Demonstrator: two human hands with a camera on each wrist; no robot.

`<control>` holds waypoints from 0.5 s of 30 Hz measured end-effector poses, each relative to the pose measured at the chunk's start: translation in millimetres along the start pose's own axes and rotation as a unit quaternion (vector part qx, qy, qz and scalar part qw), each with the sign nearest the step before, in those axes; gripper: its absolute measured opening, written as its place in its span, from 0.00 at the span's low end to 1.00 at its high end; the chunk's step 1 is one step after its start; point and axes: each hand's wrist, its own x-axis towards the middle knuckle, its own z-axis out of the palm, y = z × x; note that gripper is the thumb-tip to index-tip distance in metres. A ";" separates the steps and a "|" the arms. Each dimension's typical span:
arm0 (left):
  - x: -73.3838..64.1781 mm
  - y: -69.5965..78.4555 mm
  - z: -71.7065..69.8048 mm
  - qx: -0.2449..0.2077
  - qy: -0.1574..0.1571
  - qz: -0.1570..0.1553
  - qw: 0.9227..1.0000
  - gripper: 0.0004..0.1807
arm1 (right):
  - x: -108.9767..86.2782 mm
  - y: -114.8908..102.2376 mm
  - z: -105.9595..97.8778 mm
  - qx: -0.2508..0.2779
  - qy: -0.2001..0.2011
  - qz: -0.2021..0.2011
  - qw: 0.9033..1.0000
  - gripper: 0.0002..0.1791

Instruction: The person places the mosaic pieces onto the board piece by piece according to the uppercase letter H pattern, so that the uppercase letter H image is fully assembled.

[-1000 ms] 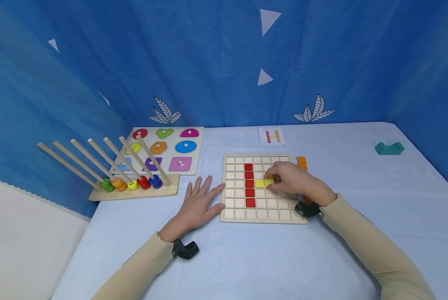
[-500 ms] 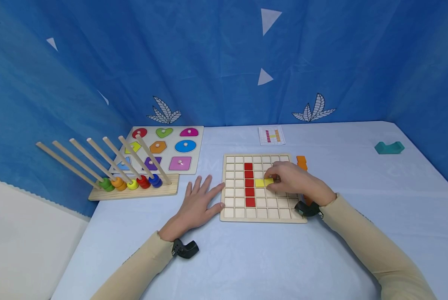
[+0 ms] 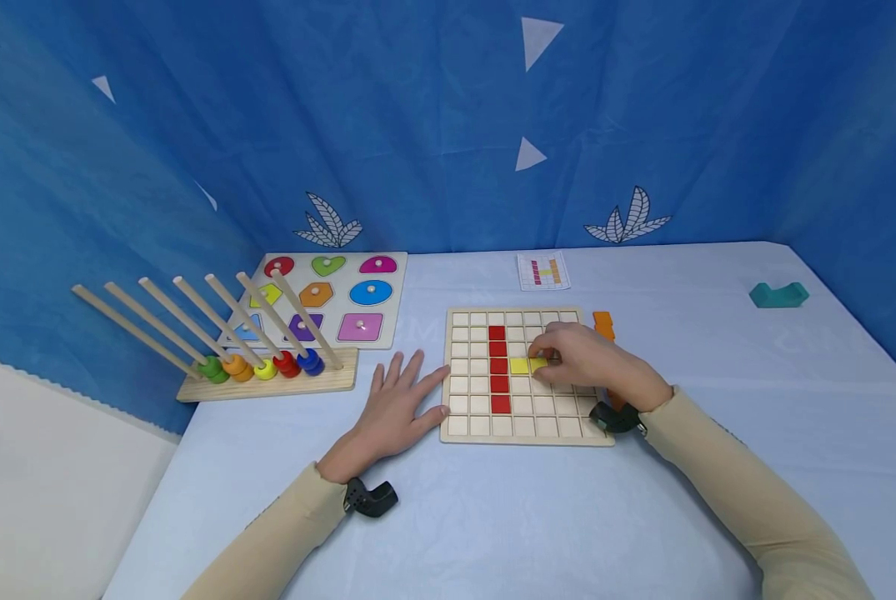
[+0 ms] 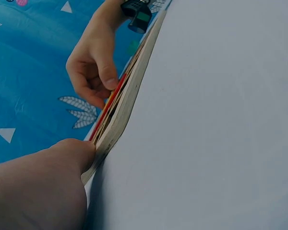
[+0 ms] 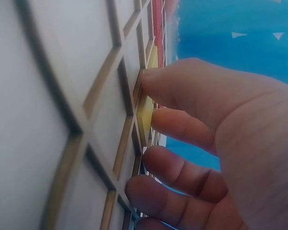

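your left hand (image 3: 389, 410) is spread, touching the wooden board's (image 3: 503, 430) left edge. your right hand (image 3: 586, 356) seems to pinch a yellow tile (image 3: 539, 364) on the board, though it is partly hidden. another yellow square (image 3: 518, 367) sits between it and the red tiles (image 3: 498, 366). far back lies a picture card (image 3: 543, 272).

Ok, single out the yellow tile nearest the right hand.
The yellow tile farther from the red column; the other yellow tile lies between it and that column.
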 end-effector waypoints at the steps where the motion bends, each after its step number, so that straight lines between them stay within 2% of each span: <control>1: -0.1 0.0 -0.2 0.000 0.000 0.000 1.000 0.34 | 0.1 -0.1 0.0 0.000 0.000 -0.001 1.000 0.13; 15: -1.0 0.5 -0.2 -0.004 0.000 0.000 1.000 0.34 | -1.8 1.1 -4.8 0.007 -0.011 0.019 1.000 0.13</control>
